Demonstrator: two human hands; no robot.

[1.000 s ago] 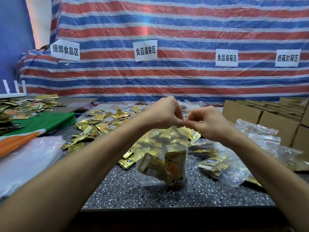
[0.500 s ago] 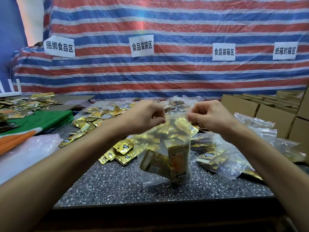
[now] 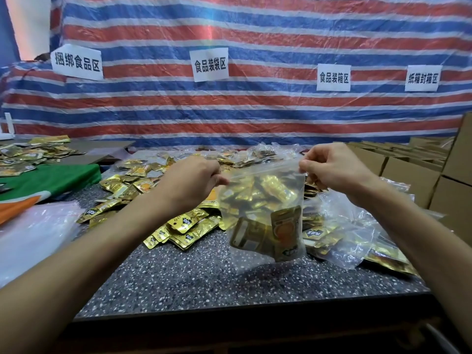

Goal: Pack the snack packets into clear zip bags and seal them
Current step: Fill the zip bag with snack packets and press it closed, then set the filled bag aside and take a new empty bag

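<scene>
Left hand (image 3: 190, 183) and right hand (image 3: 332, 167) each pinch one top corner of a clear zip bag (image 3: 265, 213) with curled fingers, holding it stretched and hanging above the speckled surface (image 3: 194, 279), gold snack packets (image 3: 278, 231) visible inside, loose packets (image 3: 178, 228) just behind.

what the view keeps back

the left hand (image 3: 190, 182) shows its back, so most of its fingers at the zip bag (image 3: 265, 200) corner are hidden. whether the zip strip between it and the right hand (image 3: 334, 167) is pressed closed cannot be told. print on the packets (image 3: 184, 226) is too small to read. both forearms run out of frame. the right edge cuts the cardboard boxes (image 3: 413, 175), and the left edge cuts the packet pile (image 3: 28, 154) at far left.
</scene>
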